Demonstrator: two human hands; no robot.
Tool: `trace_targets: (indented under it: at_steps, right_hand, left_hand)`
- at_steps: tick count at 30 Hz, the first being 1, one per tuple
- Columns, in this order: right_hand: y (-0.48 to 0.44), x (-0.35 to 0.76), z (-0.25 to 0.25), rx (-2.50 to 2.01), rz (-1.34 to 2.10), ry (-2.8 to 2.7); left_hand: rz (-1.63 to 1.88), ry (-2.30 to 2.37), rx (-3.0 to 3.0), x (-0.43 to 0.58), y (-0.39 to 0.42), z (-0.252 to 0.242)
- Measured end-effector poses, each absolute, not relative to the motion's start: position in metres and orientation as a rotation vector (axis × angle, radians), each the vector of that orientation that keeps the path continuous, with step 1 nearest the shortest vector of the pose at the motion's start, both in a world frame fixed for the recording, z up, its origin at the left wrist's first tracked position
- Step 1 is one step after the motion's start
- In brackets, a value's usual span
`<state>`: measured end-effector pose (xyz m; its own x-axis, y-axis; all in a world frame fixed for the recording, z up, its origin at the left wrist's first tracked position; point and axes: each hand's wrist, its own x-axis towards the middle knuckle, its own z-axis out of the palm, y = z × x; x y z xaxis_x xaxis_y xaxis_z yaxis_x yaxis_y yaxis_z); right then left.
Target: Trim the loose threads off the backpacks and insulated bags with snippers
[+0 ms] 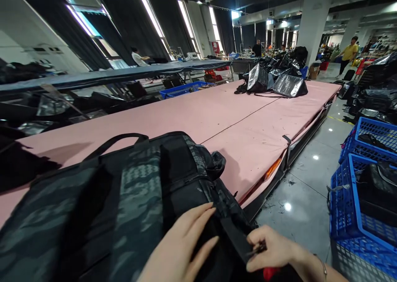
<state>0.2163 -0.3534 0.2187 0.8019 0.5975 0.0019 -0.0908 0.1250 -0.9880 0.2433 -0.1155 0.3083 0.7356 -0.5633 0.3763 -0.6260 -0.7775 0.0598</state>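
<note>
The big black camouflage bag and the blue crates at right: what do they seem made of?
Large black bag with grey camouflage panels: probably woven synthetic fabric, mostly matt, judging by its soft folds and seams.

Blue latticed crates: likely moulded plastic, slightly glossy, given their even colour and regular openings.

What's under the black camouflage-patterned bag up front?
The pink-covered table shows beyond the bag, which appears to rest on it. Anything directly beneath is covered by the bag; the left hand also hides part of its top.
</note>
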Motion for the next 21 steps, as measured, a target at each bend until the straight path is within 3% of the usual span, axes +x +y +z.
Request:
trace_targets:
  at_steps: [2,4,7,9,12,15,21]
  right_hand:
    - [-0.371,0.230,0.233,-1.085,0.450,-0.418]
    - [-0.386,0.249,0.245,-0.842,0.162,-0.257]
    - [-0.390,0.276,0.254,-0.617,-0.185,-0.041]
    - [-0.380,0.282,0.247,-0.574,-0.226,0.059]
    - [-0.352,0.270,0.222,-0.704,-0.107,0.162]
    - [-0.329,0.248,0.195,-1.107,-0.098,0.132]
    - [-0.324,0.238,0.181,-1.490,-0.140,0.077]
  left_hand:
    - [0.637,-1.086,2.821,0.240,-0.139,0.298]
    - [0.706,-1.082,2.903,0.237,-0.156,0.290]
    - [0.616,-0.881,3.024,0.233,-0.176,0.286]
    - [0.527,-0.771,3.046,0.234,-0.183,0.285]
    - [0.546,-0.688,2.903,0.242,-0.178,0.282]
    - [0.527,-0.497,2.652,0.249,-0.164,0.282]
    - [0.159,0.176,2.030,0.241,-0.136,0.311]
